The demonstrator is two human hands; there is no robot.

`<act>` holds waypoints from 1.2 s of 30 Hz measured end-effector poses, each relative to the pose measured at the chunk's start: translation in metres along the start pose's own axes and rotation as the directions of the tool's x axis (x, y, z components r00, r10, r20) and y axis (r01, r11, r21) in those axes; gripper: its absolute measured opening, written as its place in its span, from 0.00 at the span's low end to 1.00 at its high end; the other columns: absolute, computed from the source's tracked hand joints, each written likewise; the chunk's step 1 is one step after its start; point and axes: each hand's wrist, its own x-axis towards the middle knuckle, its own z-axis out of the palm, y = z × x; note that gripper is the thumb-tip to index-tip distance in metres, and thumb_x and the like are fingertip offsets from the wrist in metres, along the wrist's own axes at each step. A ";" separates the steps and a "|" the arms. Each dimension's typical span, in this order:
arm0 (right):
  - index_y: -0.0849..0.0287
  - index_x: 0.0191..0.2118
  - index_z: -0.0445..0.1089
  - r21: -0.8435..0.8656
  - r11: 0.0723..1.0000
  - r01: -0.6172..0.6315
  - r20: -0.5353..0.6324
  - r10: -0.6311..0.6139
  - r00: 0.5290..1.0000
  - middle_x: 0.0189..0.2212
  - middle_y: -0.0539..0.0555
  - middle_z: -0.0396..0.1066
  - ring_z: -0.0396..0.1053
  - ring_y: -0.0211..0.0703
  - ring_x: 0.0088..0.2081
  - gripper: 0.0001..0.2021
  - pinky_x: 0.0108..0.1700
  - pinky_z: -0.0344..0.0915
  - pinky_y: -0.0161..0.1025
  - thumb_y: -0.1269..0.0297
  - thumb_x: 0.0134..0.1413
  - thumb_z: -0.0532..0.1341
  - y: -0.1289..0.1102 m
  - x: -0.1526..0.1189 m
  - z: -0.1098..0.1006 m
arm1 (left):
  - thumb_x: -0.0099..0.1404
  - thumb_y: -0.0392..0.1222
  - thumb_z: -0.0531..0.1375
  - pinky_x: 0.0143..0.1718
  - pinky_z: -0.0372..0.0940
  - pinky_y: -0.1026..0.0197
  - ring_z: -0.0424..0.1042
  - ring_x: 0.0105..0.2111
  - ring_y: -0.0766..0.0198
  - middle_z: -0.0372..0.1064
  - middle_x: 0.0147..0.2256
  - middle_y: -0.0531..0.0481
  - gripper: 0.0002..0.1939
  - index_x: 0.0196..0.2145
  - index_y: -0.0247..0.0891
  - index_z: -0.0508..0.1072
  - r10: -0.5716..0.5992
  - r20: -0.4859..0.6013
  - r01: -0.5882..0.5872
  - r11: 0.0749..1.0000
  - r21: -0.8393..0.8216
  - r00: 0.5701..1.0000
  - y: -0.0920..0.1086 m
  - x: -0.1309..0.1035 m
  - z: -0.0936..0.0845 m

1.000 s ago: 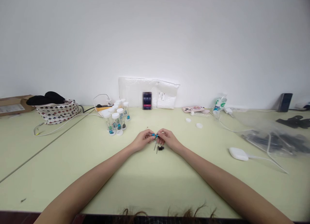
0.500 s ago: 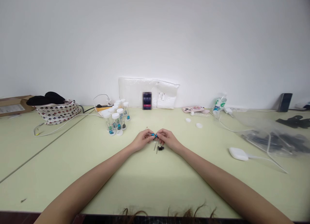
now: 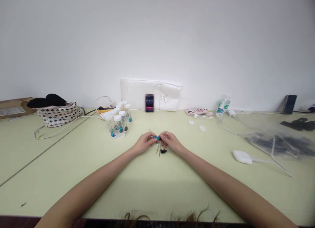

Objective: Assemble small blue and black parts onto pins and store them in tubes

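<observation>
My left hand (image 3: 144, 142) and my right hand (image 3: 169, 141) meet at the middle of the pale green table (image 3: 147, 182). Between their fingertips they pinch small blue bead-like parts (image 3: 156, 137) with thin metal leads hanging down. A small black part (image 3: 163, 151) lies on the table just below my right hand. To the left behind my hands stands a cluster of clear vials with white caps (image 3: 118, 122), several with blue parts inside.
A white padded bag (image 3: 137, 91) and a phone (image 3: 149, 102) lean on the wall. Two white caps (image 3: 202, 127) lie right of centre. A clear plastic bag of dark parts (image 3: 278, 141), a white charger with cable (image 3: 242, 156) and a patterned pouch (image 3: 59, 113) flank the work area.
</observation>
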 end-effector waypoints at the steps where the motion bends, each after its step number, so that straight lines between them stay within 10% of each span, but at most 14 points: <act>1: 0.60 0.33 0.63 -0.006 1.000 0.006 -0.009 -0.006 1.000 0.25 0.51 0.67 0.64 0.34 0.23 0.15 0.22 0.62 0.31 0.51 0.48 0.56 0.000 0.000 0.000 | 0.57 0.47 0.56 0.29 0.60 0.64 0.63 0.26 0.69 0.65 0.27 0.50 0.14 0.36 0.33 0.66 -0.005 -0.006 0.005 1.000 -0.006 1.000 0.000 0.000 0.000; 36: 0.60 0.32 0.63 0.014 1.000 0.012 0.019 -0.012 1.000 0.21 0.49 0.66 0.63 0.33 0.21 0.15 0.22 0.62 0.31 0.52 0.48 0.56 0.001 -0.001 -0.001 | 0.57 0.46 0.55 0.29 0.60 0.65 0.64 0.27 0.69 0.66 0.28 0.49 0.13 0.36 0.34 0.66 0.014 0.013 -0.014 0.999 0.034 1.000 -0.002 0.000 0.000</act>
